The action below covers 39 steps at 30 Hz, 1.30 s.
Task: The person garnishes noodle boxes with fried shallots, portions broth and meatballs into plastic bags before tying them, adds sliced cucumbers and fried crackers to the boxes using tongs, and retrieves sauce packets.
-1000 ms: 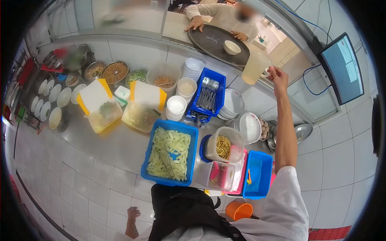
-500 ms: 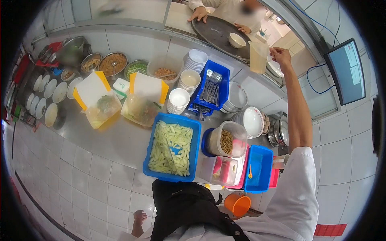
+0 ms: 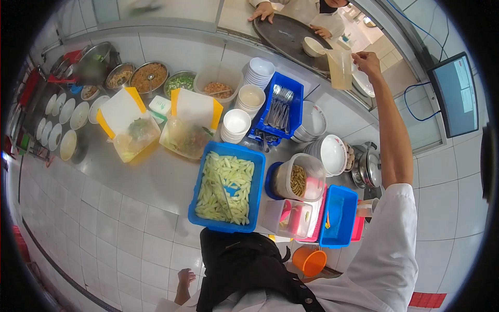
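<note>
My right hand [image 3: 368,63] is closed on the handle of a translucent pitcher [image 3: 340,70] of pale yellow liquid, at the serving window. The pitcher's rim is beside a small cream bowl [image 3: 313,47] on a dark oval tray [image 3: 280,37]. Across the window another person has one hand [image 3: 262,11] on the tray's edge and the other hand [image 3: 320,31] near the bowl. My left hand [image 3: 186,276] hangs low at my side, empty, with its fingers apart. A white dish [image 3: 364,82] is partly hidden behind the pitcher and my right hand.
On the counter [image 3: 171,182] are a blue tub of cut pale-green vegetables [image 3: 221,208], stacked bowls [image 3: 236,122], a blue cutlery basket [image 3: 295,106], two open takeaway boxes [image 3: 122,105] and an empty-looking blue bin [image 3: 340,213]. A monitor [image 3: 458,96] hangs at the right.
The pitcher in my right hand has come closer to the bowl, its rim now beside it. The camera view has shifted a little. My left hand stays low.
</note>
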### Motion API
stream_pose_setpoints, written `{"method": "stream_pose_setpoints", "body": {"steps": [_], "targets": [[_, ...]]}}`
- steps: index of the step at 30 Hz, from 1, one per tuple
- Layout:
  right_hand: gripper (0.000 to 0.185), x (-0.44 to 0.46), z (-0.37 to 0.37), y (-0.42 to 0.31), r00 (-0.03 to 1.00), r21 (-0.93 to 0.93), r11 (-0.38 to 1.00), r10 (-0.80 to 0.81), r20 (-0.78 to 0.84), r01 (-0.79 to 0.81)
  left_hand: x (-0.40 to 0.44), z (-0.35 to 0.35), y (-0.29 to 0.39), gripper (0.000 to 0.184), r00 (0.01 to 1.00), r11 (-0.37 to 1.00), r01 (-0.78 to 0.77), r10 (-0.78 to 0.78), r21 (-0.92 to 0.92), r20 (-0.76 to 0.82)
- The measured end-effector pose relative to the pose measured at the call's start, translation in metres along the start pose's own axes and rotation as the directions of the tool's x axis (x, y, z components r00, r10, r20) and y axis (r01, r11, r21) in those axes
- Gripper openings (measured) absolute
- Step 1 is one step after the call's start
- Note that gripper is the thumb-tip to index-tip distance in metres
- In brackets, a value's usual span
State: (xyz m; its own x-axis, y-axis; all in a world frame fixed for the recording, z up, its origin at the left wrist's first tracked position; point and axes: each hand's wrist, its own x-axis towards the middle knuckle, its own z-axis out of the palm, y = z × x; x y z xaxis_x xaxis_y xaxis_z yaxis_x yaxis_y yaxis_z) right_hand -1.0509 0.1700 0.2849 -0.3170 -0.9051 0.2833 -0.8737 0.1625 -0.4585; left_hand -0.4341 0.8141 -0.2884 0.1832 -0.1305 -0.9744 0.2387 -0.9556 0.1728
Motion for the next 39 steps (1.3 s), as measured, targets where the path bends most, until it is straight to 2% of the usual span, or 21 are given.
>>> {"method": "stream_pose_setpoints", "body": {"steps": [3, 5, 6, 8, 11, 14, 18, 20, 27, 29, 30, 32, 36, 38, 39], "targets": [[0.027, 0.005, 0.002, 0.002, 1.0, -0.025, 1.0, -0.001, 0.0, 0.001, 0.006, 0.005, -0.005, 0.033, 0.995, 0.997, -0.077, 0.078, -0.031, 0.067], [0.026, 0.006, 0.004, 0.001, 0.999, -0.034, 0.999, -0.005, -0.032, 0.004, 0.039, 0.0, -0.023, 0.033, 0.965, 0.981, -0.181, 0.164, 0.071, 0.203], [0.026, 0.006, 0.005, 0.0, 1.0, -0.033, 0.999, -0.004, -0.028, 0.003, 0.031, 0.001, -0.019, 0.033, 0.966, 0.981, -0.178, 0.161, 0.071, 0.2], [0.024, 0.006, 0.005, -0.003, 1.0, -0.066, 0.998, -0.013, -0.022, 0.011, 0.014, 0.008, -0.004, 0.033, 0.986, 0.996, -0.058, 0.069, -0.075, 0.151], [0.024, 0.007, 0.003, -0.005, 0.999, -0.101, 0.994, -0.036, 0.01, 0.037, -0.001, 0.016, 0.012, 0.032, 0.995, 0.998, 0.005, 0.0, -0.055, 0.098], [0.028, 0.012, 0.003, -0.004, 0.999, -0.157, 0.987, -0.043, -0.008, 0.041, -0.004, 0.012, 0.007, 0.033, 0.992, 0.995, -0.045, 0.056, -0.094, 0.116], [0.028, 0.018, 0.0, -0.004, 0.999, -0.168, 0.985, -0.047, 0.008, 0.048, -0.004, 0.012, 0.007, 0.033, 0.992, 0.993, -0.024, 0.039, -0.119, 0.123], [0.028, 0.019, -0.001, -0.004, 0.995, -0.19, 0.977, -0.097, 0.006, 0.096, -0.009, 0.015, 0.01, 0.034, 0.998, 0.999, -0.015, 0.018, -0.044, 0.066], [0.029, 0.026, -0.004, -0.007, 0.996, -0.212, 0.973, -0.084, 0.043, 0.091, 0.001, 0.014, 0.004, 0.034, 0.996, 0.999, -0.023, 0.025, -0.025, 0.091], [0.03, 0.029, -0.003, -0.007, 0.994, -0.242, 0.964, -0.098, 0.051, 0.108, 0.016, 0.007, -0.005, 0.034, 0.979, 0.998, -0.06, 0.065, -0.034, 0.194], [0.03, 0.028, -0.003, -0.008, 0.994, -0.242, 0.964, -0.098, 0.052, 0.108, 0.011, 0.01, -0.002, 0.034, 0.979, 0.998, -0.059, 0.064, -0.033, 0.193], [0.031, 0.026, -0.002, -0.011, 0.994, -0.26, 0.96, -0.094, 0.051, 0.104, -0.002, 0.017, 0.007, 0.034, 0.995, 0.999, -0.024, 0.027, -0.038, 0.094], [0.032, 0.031, 0.0, -0.009, 0.994, -0.279, 0.954, -0.097, 0.048, 0.107, 0.001, 0.015, 0.007, 0.034, 0.991, 0.998, -0.019, 0.027, -0.06, 0.133], [0.032, 0.03, 0.0, -0.01, 0.993, -0.271, 0.956, -0.102, 0.057, 0.114, -0.005, 0.021, 0.014, 0.035, 0.999, 1.0, 0.023, -0.023, 0.0, 0.037], [0.032, 0.028, 0.0, -0.011, 0.993, -0.271, 0.956, -0.101, 0.057, 0.113, -0.003, 0.02, 0.012, 0.035, 0.999, 1.0, 0.023, -0.023, 0.001, 0.037]]}}
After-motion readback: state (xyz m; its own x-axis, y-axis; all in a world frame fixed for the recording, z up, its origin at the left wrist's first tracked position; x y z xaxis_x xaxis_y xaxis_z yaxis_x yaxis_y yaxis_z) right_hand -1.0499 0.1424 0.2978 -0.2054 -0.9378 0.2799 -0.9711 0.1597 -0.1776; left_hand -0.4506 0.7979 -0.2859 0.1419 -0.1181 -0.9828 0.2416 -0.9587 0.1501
